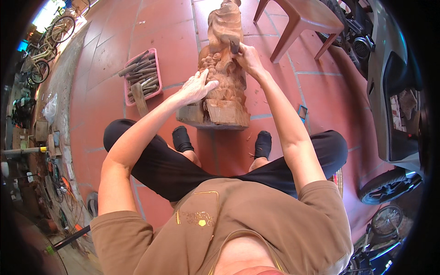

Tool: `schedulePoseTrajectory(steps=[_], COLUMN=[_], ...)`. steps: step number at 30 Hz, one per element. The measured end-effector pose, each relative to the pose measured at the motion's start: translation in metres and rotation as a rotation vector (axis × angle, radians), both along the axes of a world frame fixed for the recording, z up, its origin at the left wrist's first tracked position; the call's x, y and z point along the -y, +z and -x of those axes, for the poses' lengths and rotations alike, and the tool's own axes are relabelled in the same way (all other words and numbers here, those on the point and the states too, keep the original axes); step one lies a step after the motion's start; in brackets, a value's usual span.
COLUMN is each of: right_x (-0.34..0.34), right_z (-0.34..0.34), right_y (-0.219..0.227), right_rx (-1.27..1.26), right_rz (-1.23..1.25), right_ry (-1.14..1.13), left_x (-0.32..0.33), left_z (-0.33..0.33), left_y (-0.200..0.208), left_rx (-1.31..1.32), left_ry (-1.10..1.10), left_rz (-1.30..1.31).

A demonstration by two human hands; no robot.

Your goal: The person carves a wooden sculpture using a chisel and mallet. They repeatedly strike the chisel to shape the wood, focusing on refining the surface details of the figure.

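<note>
A carved wooden statue [224, 75] stands on the floor between my feet, with draped folds higher up, knobbly carving in its middle and a rough block base. My left hand [196, 87] rests on the left side of its lower carving, fingers stretched out and thumb apart, holding nothing. Farther up on the right, my right hand [247, 58] is closed on a small dark piece [235, 46] pressed against the statue; its exact kind does not show. The fingertips of that hand are partly hidden.
Left of the statue, a pink plastic basket [160, 75] holds several stick-like tools [143, 71]; a wooden mallet-like tool [139, 100] leans at its near edge. A brown plastic chair [302, 20] stands far right. A small blue-edged device [302, 112] lies on the tiles. A motorbike [389, 91] borders the right.
</note>
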State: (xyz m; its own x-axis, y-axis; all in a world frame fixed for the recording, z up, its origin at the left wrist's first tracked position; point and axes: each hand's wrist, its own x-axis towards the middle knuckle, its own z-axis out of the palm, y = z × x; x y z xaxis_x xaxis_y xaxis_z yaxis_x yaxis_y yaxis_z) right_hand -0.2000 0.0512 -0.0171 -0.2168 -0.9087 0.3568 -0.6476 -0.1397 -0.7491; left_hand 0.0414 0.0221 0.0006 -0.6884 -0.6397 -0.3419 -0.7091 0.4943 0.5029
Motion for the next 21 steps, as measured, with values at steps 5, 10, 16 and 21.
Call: schedulePoseTrajectory(steps=[5,10,16,21], right_x=[-0.018,-0.002,0.029,0.016], right_z=[0.007,0.017,0.007,-0.003], right_y=[-0.011,-0.009,-0.012,0.0], right_rx=[0.315,0.225,0.033,-0.066], right_rz=[-0.079,-0.12,0.046,-0.041], right_ry=[0.066,-0.136,-0.123,-0.039], left_x=[-0.004,-0.005,-0.006,-0.006], left_z=[0.003,0.01,0.01,0.005], left_y=[0.004,0.004,0.001,-0.005], left_rx=[0.024,0.024,-0.002,-0.034], left_ry=[0.01,0.007,0.008,0.025], left_rz=[0.028,0.074,0.108,0.137])
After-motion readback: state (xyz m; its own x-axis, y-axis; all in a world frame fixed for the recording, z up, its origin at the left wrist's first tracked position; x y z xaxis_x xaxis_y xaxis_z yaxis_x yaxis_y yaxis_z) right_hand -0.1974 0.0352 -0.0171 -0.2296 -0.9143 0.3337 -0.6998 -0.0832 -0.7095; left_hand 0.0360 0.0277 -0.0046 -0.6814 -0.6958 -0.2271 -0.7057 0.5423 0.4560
